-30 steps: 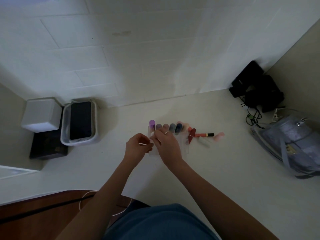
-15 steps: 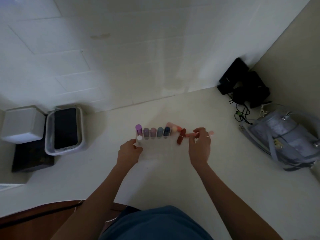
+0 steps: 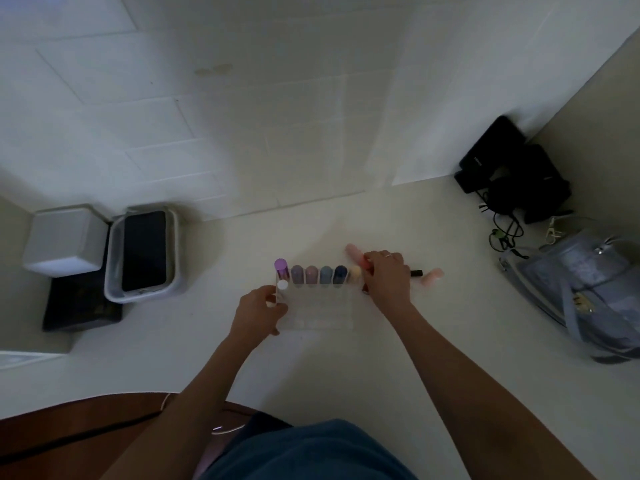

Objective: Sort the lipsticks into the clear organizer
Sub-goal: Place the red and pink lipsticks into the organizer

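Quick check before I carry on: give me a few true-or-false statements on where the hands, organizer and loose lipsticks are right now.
1. The left hand is at the left end of the clear organizer. True.
2. The back row of the organizer is empty. False: a row of lipsticks stands there, with a purple-capped lipstick at its left end.
3. The right hand is at the right end of the organizer, among the loose lipsticks. True.
4. Every lipstick is already in the organizer. False: a pale pink lipstick lies on the counter to the right.

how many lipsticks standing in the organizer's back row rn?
6 visible: purple, mauve, pink, grey-blue, navy, cream, left to right. The right hand may hide more.
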{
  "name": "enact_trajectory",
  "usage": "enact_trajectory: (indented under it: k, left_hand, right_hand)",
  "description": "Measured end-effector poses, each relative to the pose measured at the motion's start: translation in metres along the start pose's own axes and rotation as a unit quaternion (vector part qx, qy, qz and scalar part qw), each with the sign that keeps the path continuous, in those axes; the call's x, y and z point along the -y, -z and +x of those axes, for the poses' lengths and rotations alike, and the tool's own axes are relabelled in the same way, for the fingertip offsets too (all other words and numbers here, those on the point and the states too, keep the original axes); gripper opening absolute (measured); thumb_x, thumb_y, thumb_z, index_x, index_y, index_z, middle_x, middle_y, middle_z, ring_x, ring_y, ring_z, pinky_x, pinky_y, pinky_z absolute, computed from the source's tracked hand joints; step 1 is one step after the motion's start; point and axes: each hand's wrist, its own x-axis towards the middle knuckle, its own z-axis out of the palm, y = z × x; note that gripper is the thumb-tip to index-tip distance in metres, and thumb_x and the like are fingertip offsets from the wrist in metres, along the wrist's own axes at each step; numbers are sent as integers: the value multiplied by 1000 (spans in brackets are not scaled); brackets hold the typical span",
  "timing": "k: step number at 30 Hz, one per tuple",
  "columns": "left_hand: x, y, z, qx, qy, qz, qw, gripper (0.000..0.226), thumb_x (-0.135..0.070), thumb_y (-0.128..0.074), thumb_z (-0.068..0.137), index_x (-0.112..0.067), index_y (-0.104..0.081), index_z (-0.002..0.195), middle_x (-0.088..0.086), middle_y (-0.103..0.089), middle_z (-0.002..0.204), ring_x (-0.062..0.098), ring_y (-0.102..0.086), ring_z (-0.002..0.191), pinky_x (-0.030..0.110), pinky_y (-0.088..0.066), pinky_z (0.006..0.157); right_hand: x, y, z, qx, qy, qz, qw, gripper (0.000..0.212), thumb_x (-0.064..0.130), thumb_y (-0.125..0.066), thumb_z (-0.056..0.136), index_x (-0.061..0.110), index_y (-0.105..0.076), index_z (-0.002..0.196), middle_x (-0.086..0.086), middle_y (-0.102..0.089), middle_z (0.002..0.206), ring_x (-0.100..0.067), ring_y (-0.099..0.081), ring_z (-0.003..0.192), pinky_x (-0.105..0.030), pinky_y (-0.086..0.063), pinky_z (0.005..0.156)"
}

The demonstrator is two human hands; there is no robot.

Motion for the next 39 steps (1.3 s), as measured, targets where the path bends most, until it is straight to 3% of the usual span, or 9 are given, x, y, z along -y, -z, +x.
enact_trajectory:
  k: [10,14,17,20,23,25,30,35,39]
  left_hand:
    - [-6,-12,-2,-18,14,-59,998,26,-12,-59,86,-6,-58,112,6,-60,106,23,-63,50,28,-55,52]
    - [-6,-17,-13,-147,-31,34,988,28,-21,-64,83,-10,-51,105,7,-56,99,26,-55,69,32,-43,59]
    - [-5,-21,-27,-215,-144,95,961,27,-15,-67,81,-7,-45,93,10,-54,88,29,-51,55,30,-36,53]
    - [-13,-30,-33,-172,-299,147,927,37,-9,-72,74,-15,-39,90,12,-58,83,24,-52,45,23,-34,44]
    - [-27,-44,-35,-77,-402,201,890,34,-23,-70,75,-14,-47,98,10,-62,92,12,-51,48,18,-37,41]
    - [-34,-56,-38,-12,-400,215,891,39,-33,-64,82,-12,-52,112,8,-61,109,14,-59,61,19,-44,50]
    - [-43,-65,-28,73,-333,228,912,31,-38,-45,95,-17,-49,117,4,-61,116,23,-63,94,34,-52,79]
    - [-41,-60,-27,63,-312,215,923,30,-37,-37,98,-18,-52,117,4,-64,116,22,-63,98,30,-47,80]
    - [-37,-52,-34,33,-301,181,936,32,-38,-38,98,-19,-49,121,6,-65,117,24,-63,97,30,-49,81]
  right_hand:
    - [-5,6,-14,-104,-55,199,973,19,22,-54,92,11,-61,106,-9,-65,102,-27,-56,99,-39,-47,85]
    - [-11,23,-38,-115,-196,393,891,19,36,-52,92,18,-56,96,-2,-67,90,-20,-64,79,-35,-52,72]
    - [-15,27,-60,-124,-226,403,878,21,28,-49,92,18,-57,75,-3,-66,75,-16,-56,61,-30,-47,58]
    - [-15,23,-81,-96,-216,399,886,32,17,-45,93,4,-47,63,12,-57,51,-10,-37,48,-20,-34,46]
    - [-12,13,-94,-34,-179,385,905,38,20,-48,93,-2,-48,62,-7,-54,53,-13,-40,51,-27,-35,51]
    - [-7,7,-98,0,-149,372,916,40,23,-49,94,1,-52,61,-20,-58,61,-16,-47,53,-30,-38,54]
    - [9,12,-96,21,-124,391,912,38,25,-48,96,10,-57,63,-3,-56,56,-10,-49,50,-21,-39,53]
    - [6,24,-82,82,-76,323,940,44,40,-41,98,17,-61,66,2,-57,60,-13,-56,59,-31,-45,63]
    - [-10,37,-56,-13,-64,130,989,25,24,-39,98,15,-62,105,-6,-62,106,-26,-62,92,-36,-45,77]
